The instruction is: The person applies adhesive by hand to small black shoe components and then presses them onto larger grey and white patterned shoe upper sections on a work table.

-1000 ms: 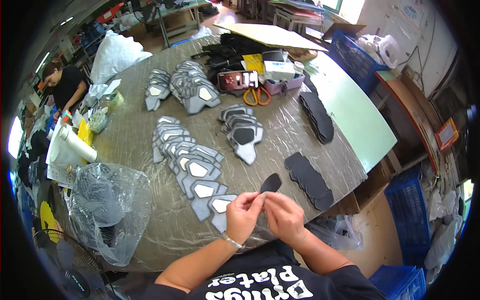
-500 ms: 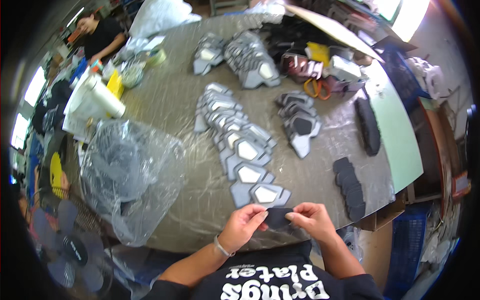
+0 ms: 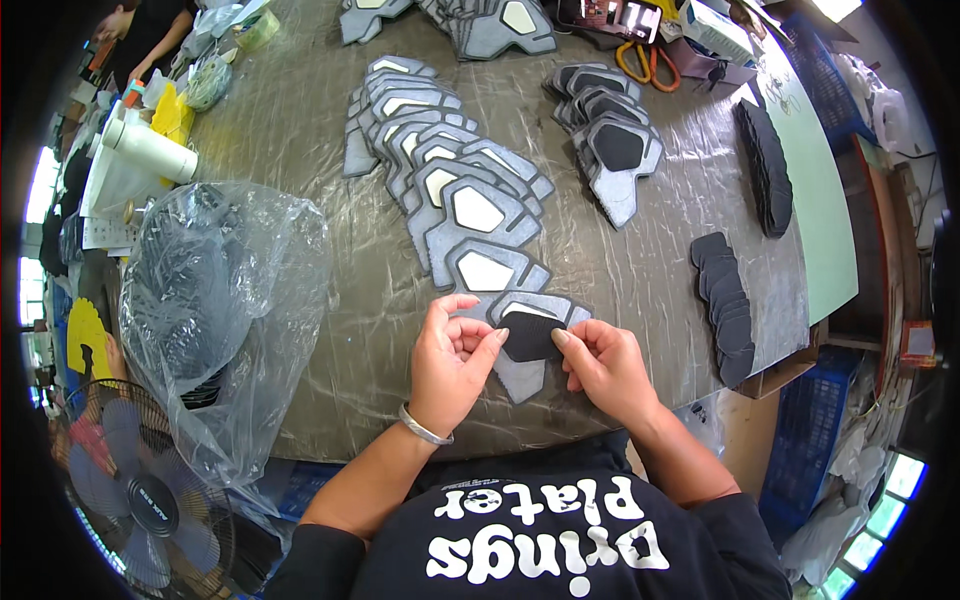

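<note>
Between my two hands is a small black fabric patch [image 3: 530,338], pinched at its left edge by my left hand [image 3: 450,360] and at its right edge by my right hand [image 3: 608,368]. It lies over the white centre of the nearest grey panel [image 3: 522,382], covering most of it; whether it touches cannot be told. Beyond my hands runs an overlapping row of grey panels with white centres [image 3: 440,185]. To its right is a shorter stack of grey panels with black centres [image 3: 615,148]. Loose black patches [image 3: 722,312] lie fanned out right of my right hand.
A clear plastic bag [image 3: 230,300] with dark contents sits on the left, near a white bottle [image 3: 150,150] and a fan [image 3: 150,500]. Orange-handled scissors [image 3: 648,66] and a long black stack [image 3: 765,168] lie at the right. Another person [image 3: 150,40] is at the far left.
Both hands have moved forward from the table's near edge, carrying the black patch over the nearest grey panel. The view has tilted closer to my body.
</note>
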Available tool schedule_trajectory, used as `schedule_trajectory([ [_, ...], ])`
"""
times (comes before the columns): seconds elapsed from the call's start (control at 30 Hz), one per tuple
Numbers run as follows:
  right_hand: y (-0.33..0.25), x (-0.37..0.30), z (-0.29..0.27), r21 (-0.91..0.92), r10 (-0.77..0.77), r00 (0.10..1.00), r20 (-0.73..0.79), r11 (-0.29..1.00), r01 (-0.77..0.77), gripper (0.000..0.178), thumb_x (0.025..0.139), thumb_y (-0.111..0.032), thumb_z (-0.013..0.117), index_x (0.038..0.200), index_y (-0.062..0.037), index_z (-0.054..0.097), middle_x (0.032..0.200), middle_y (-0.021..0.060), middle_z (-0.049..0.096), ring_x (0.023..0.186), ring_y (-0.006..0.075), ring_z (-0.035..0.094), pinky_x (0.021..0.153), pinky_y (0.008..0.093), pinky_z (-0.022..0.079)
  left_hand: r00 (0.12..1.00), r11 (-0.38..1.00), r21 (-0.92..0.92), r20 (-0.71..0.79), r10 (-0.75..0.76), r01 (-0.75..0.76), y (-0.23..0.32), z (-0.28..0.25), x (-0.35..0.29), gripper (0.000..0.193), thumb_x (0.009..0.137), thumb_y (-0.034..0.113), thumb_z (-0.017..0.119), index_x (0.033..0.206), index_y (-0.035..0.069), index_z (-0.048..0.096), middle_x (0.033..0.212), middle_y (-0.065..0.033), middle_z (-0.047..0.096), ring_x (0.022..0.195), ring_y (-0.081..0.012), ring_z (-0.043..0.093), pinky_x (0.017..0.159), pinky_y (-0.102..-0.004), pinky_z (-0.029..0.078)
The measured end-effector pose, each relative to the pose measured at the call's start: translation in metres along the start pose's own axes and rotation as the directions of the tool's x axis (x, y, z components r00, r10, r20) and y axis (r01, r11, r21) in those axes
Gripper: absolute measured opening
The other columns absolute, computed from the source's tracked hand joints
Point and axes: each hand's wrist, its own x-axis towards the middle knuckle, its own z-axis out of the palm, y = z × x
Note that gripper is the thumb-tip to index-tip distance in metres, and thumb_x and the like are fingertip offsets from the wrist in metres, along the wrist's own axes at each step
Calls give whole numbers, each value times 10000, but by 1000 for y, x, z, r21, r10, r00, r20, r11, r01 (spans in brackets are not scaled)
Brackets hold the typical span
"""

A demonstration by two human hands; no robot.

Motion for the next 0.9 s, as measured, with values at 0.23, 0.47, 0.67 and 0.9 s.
schedule_trajectory([
  [0.23,-13,10,3,-26,89,995,-48,996,-90,246,959,-183,625,849,37,619,595,10,568,458,48,498,403,215,377,1000,970,244,-25,16,-10,9,6,11,409,865,30,711,1183,-9,456,833,-66,655,676,-58,601,618,-197,490],
  [0.47,-10,14,3,-109,64,996,-68,991,-71,276,943,-198,642,834,55,644,545,56,595,422,84,534,399,261,407,997,955,296,-58,49,-30,10,9,13,379,875,30,700,1168,-19,464,824,-65,655,656,-54,591,601,-198,488],
  [0.67,-12,14,4,-144,39,996,-85,988,-52,273,934,-193,655,814,51,645,532,55,593,404,85,524,394,266,387,992,928,367,-74,99,-65,9,12,11,360,869,35,705,1144,-26,481,799,-65,658,624,-55,586,568,-204,480],
  [0.9,-9,14,9,-234,-29,988,-151,972,-7,261,911,-167,677,760,39,621,523,98,601,385,138,540,403,298,395,969,823,538,-47,244,-182,8,17,9,321,868,46,701,1120,-10,510,768,-84,637,567,-100,586,518,-249,465],
])
